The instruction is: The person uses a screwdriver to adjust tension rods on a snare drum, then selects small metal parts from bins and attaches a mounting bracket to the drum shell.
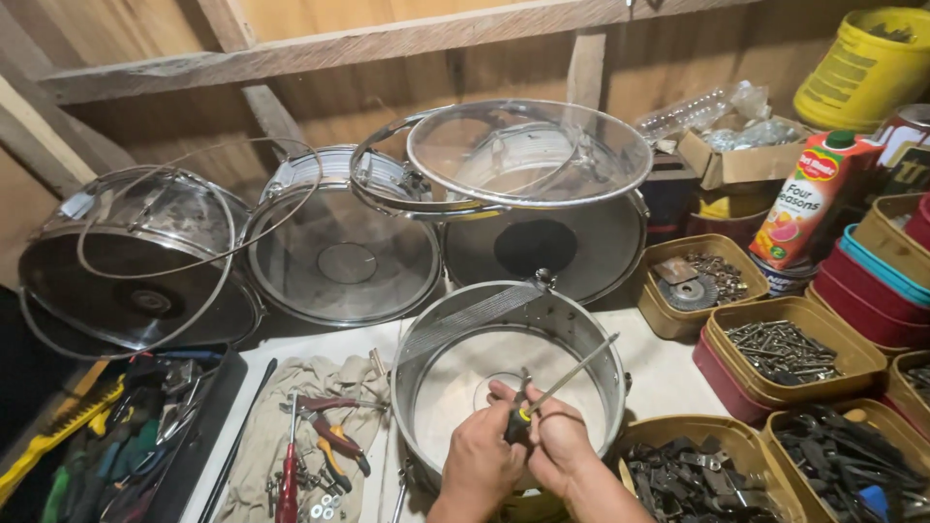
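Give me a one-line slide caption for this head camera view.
Both hands, left and right, work a screwdriver inside a snare shell amid drums and hardware tubs.

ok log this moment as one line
left hand: steadying small part | right hand: gripping screwdriver | both inside snare drum shell | pliers on cloth
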